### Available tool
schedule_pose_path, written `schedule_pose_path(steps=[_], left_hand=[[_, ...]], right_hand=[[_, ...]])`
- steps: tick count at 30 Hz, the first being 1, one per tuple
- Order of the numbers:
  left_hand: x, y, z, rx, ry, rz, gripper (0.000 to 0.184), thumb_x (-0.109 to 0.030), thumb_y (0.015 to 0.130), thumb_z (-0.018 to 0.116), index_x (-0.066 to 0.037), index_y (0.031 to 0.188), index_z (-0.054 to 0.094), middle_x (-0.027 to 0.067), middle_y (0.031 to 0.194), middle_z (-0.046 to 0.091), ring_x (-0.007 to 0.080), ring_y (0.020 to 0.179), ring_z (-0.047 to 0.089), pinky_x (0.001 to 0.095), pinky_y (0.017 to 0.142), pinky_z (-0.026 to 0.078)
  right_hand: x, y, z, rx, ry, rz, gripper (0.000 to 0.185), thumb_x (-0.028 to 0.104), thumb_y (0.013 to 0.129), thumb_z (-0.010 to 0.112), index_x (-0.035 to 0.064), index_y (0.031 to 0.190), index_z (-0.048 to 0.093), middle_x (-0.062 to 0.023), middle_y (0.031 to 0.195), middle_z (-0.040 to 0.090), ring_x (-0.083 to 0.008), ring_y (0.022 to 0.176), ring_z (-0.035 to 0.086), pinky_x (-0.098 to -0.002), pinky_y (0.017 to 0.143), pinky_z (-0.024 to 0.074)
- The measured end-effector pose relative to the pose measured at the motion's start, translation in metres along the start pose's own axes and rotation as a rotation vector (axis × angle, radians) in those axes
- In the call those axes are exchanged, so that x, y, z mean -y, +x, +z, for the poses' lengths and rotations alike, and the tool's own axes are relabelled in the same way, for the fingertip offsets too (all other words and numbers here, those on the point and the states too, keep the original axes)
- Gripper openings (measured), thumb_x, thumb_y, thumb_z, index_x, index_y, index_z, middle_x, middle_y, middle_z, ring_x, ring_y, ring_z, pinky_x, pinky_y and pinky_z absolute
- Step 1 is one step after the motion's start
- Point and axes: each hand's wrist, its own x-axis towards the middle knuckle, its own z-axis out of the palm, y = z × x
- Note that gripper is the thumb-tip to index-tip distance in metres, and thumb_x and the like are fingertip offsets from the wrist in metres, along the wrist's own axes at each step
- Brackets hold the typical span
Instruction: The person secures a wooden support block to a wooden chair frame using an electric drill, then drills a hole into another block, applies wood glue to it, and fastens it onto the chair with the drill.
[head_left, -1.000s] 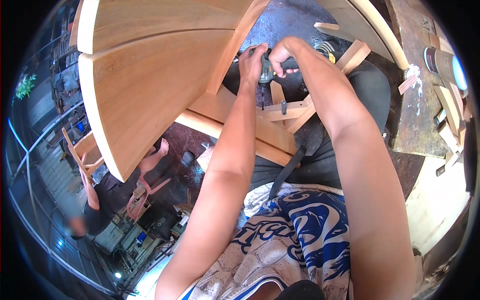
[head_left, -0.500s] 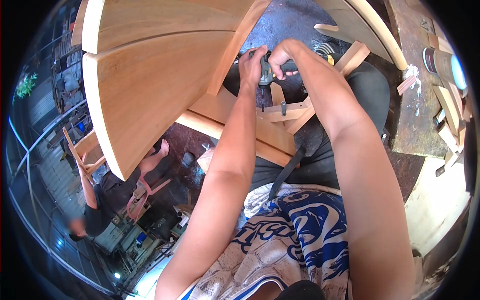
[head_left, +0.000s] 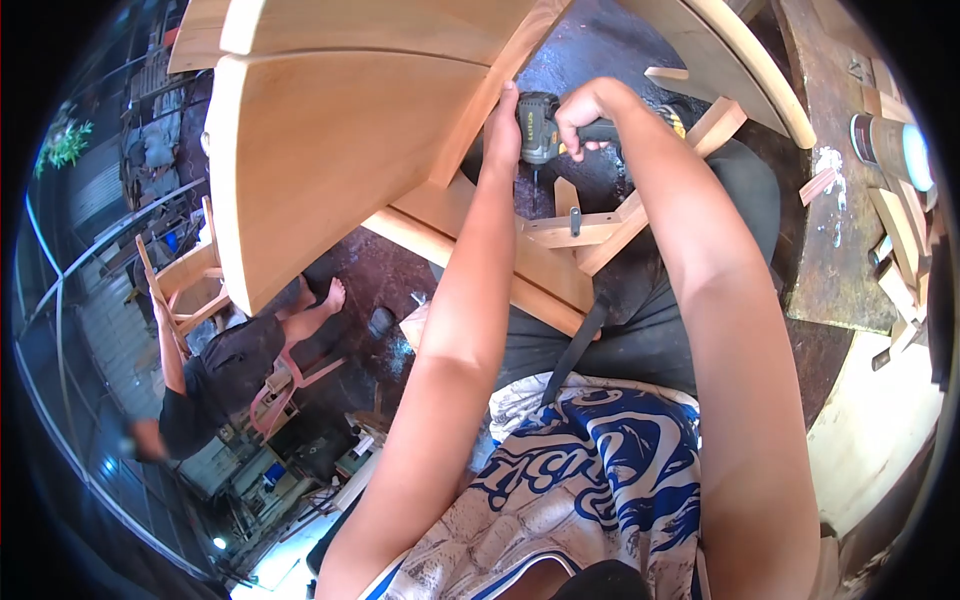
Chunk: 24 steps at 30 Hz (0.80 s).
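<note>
My right hand (head_left: 590, 115) is closed round the grip of a dark cordless drill (head_left: 541, 130) with yellow lettering. Its thin bit (head_left: 536, 190) points down toward the wooden frame, apart from the short crossbar (head_left: 575, 230). A small dark metal piece (head_left: 575, 221) stands on that crossbar. Beside the drill's left side, my left hand (head_left: 503, 130) lies against the edge of the curved wooden panel (head_left: 350, 170); its thumb points up and its other fingers are hidden. The panel joins a grooved wooden rail (head_left: 440, 235), forming what looks like a chair lying tipped across my lap.
Another person (head_left: 225, 370) is at the left, holding a small wooden chair frame (head_left: 190, 280). A pink plastic stool (head_left: 277, 390) stands near them. On the right are a can (head_left: 890, 145) and several wood offcuts (head_left: 900, 250). A second curved wooden piece (head_left: 750, 70) is at the upper right.
My left hand has shifted from the drill's front to the panel edge. The drill has turned so its lettered side shows. The view has moved slightly, shifting the panel rightward.
</note>
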Motion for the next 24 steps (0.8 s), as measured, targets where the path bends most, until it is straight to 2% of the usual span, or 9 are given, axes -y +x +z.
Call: schedule_pose_path(steps=[2,6,7,10,12,15,16,18,24], left_hand=[[-0.011,-0.016,0.004,-0.023,0.01,0.022,0.078,-0.064,0.103,0.033,0.001,0.14,0.053,0.0196,0.141,0.055,0.0267,0.134,0.048,0.0437,0.116,0.027],[-0.036,-0.05,-0.007,0.032,-0.124,-0.064,0.082,-0.064,0.103,0.029,0.002,0.148,0.044,0.023,0.155,0.042,0.0282,0.148,0.031,0.0477,0.122,0.014],[-0.044,-0.068,-0.01,0.072,-0.104,-0.014,0.079,-0.061,0.104,0.031,0.003,0.148,0.043,0.0234,0.154,0.043,0.0287,0.148,0.033,0.0468,0.122,0.016],[-0.048,-0.121,-0.025,0.173,-0.083,0.189,0.066,-0.047,0.107,0.039,0.006,0.146,0.044,0.0252,0.149,0.048,0.0314,0.143,0.043,0.0447,0.121,0.025],[-0.043,-0.16,-0.041,0.229,-0.119,0.321,0.057,-0.036,0.107,0.044,0.007,0.144,0.045,0.0257,0.143,0.054,0.0326,0.134,0.053,0.0428,0.117,0.035],[-0.026,-0.215,-0.065,0.07,0.064,0.57,0.046,-0.028,0.105,0.051,0.008,0.134,0.055,0.0228,0.128,0.065,0.0284,0.118,0.065,0.0405,0.105,0.049],[-0.02,-0.232,-0.071,-0.025,0.041,0.59,0.032,-0.013,0.102,0.058,0.008,0.126,0.062,0.0196,0.12,0.069,0.0244,0.109,0.067,0.0346,0.099,0.052],[0.004,-0.246,-0.086,-0.181,0.082,0.6,0.025,-0.008,0.101,0.059,0.007,0.12,0.065,0.0134,0.113,0.07,0.0199,0.103,0.067,0.0321,0.095,0.052],[0.046,-0.261,-0.106,-0.268,0.077,0.625,0.022,-0.007,0.099,0.059,0.004,0.116,0.067,0.0111,0.113,0.069,0.017,0.103,0.065,0.0302,0.091,0.051]], right_hand=[[0.011,-0.039,-0.003,-0.143,-0.105,-0.051,0.011,0.011,0.074,0.069,0.0045,0.082,0.072,-0.0067,0.083,0.073,-0.015,0.057,0.058,-0.0341,0.055,0.0484],[0.028,-0.119,0.018,-0.454,-0.261,-0.169,0.014,0.004,0.065,0.072,-0.0049,0.075,0.071,-0.0122,0.071,0.069,-0.0187,0.055,0.062,-0.0348,0.05,0.0488],[0.026,-0.139,0.029,-0.519,-0.264,-0.185,0.015,0.003,0.063,0.07,-0.0044,0.076,0.07,-0.0135,0.071,0.07,-0.0191,0.057,0.064,-0.0367,0.051,0.0491],[0.004,-0.211,0.088,-1.006,-0.542,-0.388,0.032,0.002,0.062,0.066,-0.0003,0.094,0.07,-0.0198,0.076,0.069,-0.0372,0.071,0.068,-0.0438,0.064,0.0537],[-0.028,-0.253,0.135,-1.236,-0.403,-0.52,0.039,0.003,0.062,0.068,-0.0002,0.101,0.068,-0.022,0.085,0.069,-0.0424,0.083,0.067,-0.0427,0.075,0.055],[-0.083,-0.3,0.203,-1.519,-0.127,-0.565,0.042,0.002,0.064,0.075,-0.0002,0.106,0.068,-0.0153,0.091,0.073,-0.0318,0.083,0.07,-0.038,0.079,0.0549],[-0.106,-0.307,0.22,-1.666,-0.04,-0.639,0.043,0.002,0.064,0.077,-0.0004,0.106,0.068,-0.0121,0.091,0.073,-0.027,0.081,0.07,-0.0368,0.079,0.055],[-0.159,-0.318,0.24,-1.688,0.33,-0.612,0.041,0.002,0.066,0.079,-0.0014,0.106,0.069,-0.0076,0.093,0.073,-0.0187,0.081,0.068,-0.0338,0.077,0.0547],[-0.247,-0.291,0.234,-2.527,0.563,-0.659,0.034,0.002,0.072,0.081,-0.0046,0.103,0.069,-0.0098,0.097,0.072,-0.0212,0.083,0.069,-0.0346,0.08,0.055]])
